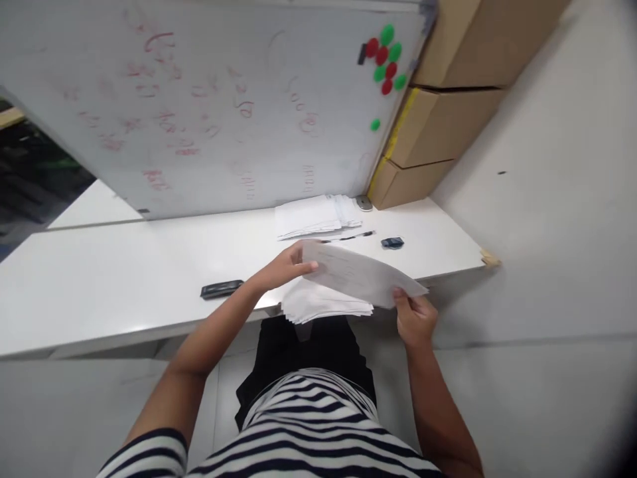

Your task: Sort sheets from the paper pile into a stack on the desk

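Between my two hands I hold a sheet of paper (355,271) above the desk's front edge. My left hand (291,264) pinches its left end, thumb on top. My right hand (416,313) grips the lower right corner between thumb and fingers. Faint marks show on the sheet, too blurred to read. Below it, a stack of papers (323,304) juts over the desk's front edge. Farther back lies another pile of papers (311,218), with a pen (355,236) in front of it. A black stapler-like object (221,289) rests left of my left hand.
A whiteboard (209,153) with red writing and several round magnets stands behind the white desk (149,265). Cardboard boxes (448,126) are stacked at the back right. A small dark blue object (393,243) and a grey round object (363,202) lie on the desk's right part.
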The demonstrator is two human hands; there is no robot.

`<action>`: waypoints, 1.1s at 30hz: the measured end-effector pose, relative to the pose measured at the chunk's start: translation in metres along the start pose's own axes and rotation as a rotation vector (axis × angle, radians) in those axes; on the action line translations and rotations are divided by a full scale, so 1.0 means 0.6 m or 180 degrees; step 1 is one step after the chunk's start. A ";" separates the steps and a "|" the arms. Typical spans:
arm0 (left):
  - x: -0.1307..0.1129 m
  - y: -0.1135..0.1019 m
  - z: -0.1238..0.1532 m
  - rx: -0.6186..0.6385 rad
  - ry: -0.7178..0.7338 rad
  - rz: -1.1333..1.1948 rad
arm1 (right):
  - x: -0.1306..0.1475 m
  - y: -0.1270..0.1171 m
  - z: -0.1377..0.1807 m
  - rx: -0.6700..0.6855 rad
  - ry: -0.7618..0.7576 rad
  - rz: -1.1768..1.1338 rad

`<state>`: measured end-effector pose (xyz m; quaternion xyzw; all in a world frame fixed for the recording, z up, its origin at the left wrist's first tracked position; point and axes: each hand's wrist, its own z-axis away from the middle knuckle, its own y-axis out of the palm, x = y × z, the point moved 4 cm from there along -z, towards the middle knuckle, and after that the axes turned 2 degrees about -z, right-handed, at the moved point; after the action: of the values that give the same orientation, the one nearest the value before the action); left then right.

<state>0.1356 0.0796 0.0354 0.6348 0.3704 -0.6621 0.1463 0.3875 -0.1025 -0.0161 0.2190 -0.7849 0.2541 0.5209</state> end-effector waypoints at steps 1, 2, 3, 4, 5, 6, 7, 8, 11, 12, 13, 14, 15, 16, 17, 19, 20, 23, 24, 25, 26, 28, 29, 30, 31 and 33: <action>0.004 0.006 0.025 0.0015 -0.0133 0.0093 | 0.005 0.027 -0.012 0.0152 -0.0077 -0.0116; 0.012 0.010 0.045 -0.0061 -0.0269 0.0149 | 0.006 0.055 -0.019 0.0344 -0.0066 -0.0258; 0.025 0.013 0.060 -0.0230 -0.0392 0.0164 | 0.004 0.084 -0.022 0.0558 0.0037 -0.0406; 0.039 0.015 0.073 -0.0485 -0.0490 0.0153 | 0.000 0.110 -0.021 0.0748 0.0210 -0.0535; 0.055 0.017 0.082 -0.0751 -0.0570 0.0133 | -0.006 0.133 -0.017 0.0888 0.0414 -0.0629; 0.070 0.020 0.088 -0.0979 -0.0630 0.0115 | -0.012 0.150 -0.010 0.0976 0.0596 -0.0690; 0.083 0.023 0.092 -0.1146 -0.0646 0.0088 | -0.017 0.162 -0.003 0.1005 0.0717 -0.0720; 0.093 0.025 0.093 -0.1258 -0.0624 0.0024 | -0.019 0.168 0.004 0.0969 0.0756 -0.0719; 0.108 0.026 0.089 -0.1398 -0.0505 -0.0236 | -0.017 0.163 0.018 0.0764 0.0602 -0.0519; 0.109 0.025 0.088 -0.1414 -0.0495 -0.0286 | -0.016 0.159 0.021 0.0745 0.0561 -0.0369; 0.109 0.024 0.088 -0.1421 -0.0487 -0.0310 | -0.016 0.154 0.024 0.0774 0.0534 -0.0182; 0.108 0.023 0.090 -0.1414 -0.0465 -0.0327 | -0.016 0.150 0.027 0.0840 0.0505 0.0035; 0.105 0.023 0.094 -0.1394 -0.0427 -0.0366 | -0.017 0.146 0.030 0.0901 0.0465 0.0268; 0.101 0.023 0.101 -0.1383 -0.0374 -0.0459 | -0.017 0.142 0.033 0.0926 0.0413 0.0508; 0.095 0.022 0.110 -0.1407 -0.0318 -0.0633 | -0.018 0.138 0.036 0.0926 0.0366 0.0724; 0.083 0.010 0.140 -0.1607 -0.0249 -0.1215 | -0.018 0.134 0.041 0.0893 0.0319 0.0952; 0.078 -0.001 0.158 -0.1743 -0.0254 -0.1578 | -0.018 0.135 0.044 0.0902 0.0330 0.0926; 0.083 -0.054 0.216 -0.1914 -0.0464 -0.2545 | -0.014 0.150 0.055 0.0969 0.0554 0.0364; 0.094 -0.076 0.232 -0.1854 -0.0616 -0.2734 | -0.012 0.158 0.060 0.1022 0.0713 0.0115; 0.109 -0.100 0.247 -0.1811 -0.0813 -0.2851 | -0.011 0.169 0.068 0.1103 0.0897 -0.0120; 0.125 -0.121 0.260 -0.1769 -0.1008 -0.2879 | -0.009 0.180 0.076 0.1221 0.1080 -0.0324; 0.157 -0.153 0.275 -0.1611 -0.1233 -0.2689 | -0.004 0.204 0.095 0.1510 0.1378 -0.0591; 0.169 -0.161 0.277 -0.1559 -0.1256 -0.2551 | -0.001 0.213 0.105 0.1650 0.1489 -0.0650; 0.177 -0.165 0.278 -0.1518 -0.1230 -0.2414 | 0.002 0.222 0.113 0.1786 0.1574 -0.0668; 0.182 -0.165 0.277 -0.1496 -0.1169 -0.2298 | 0.004 0.228 0.121 0.1910 0.1637 -0.0663; 0.184 -0.158 0.273 -0.1512 -0.1039 -0.2154 | 0.004 0.236 0.129 0.2063 0.1698 -0.0625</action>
<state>-0.0638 0.0640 -0.0538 0.3137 0.6712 -0.6608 0.1196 0.2456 -0.0418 -0.0632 0.3716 -0.4778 0.4845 0.6316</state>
